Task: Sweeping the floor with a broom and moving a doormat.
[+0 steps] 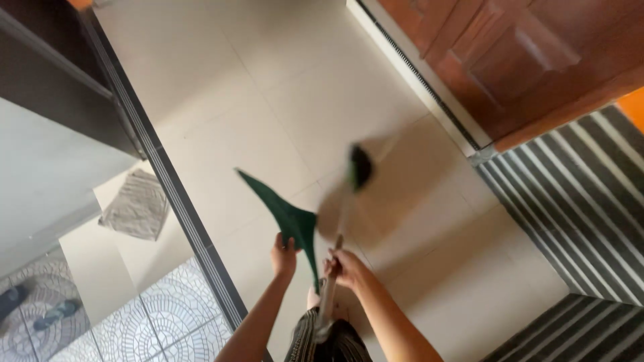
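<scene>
now | left hand [284, 257] grips green dustpan [287, 218] | right hand [342, 266] closed around broom handle [333, 268] | broom head [360, 167] on tile floor [282, 100]

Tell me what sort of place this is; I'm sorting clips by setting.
Probably a home entrance: pale tiled floor, a wooden door by a striped mat, and a sliding-door track. The right hand grips a broom handle.

The left hand [284, 255] grips a green dustpan [288, 218] by its handle, held above the pale tiled floor [268, 87]. Just right of the dustpan, the right hand [343, 266] clasps a broom [349, 201] stick, its dark head blurred beyond the dustpan. A striped mat [577, 194] lies far right of it.
</scene>
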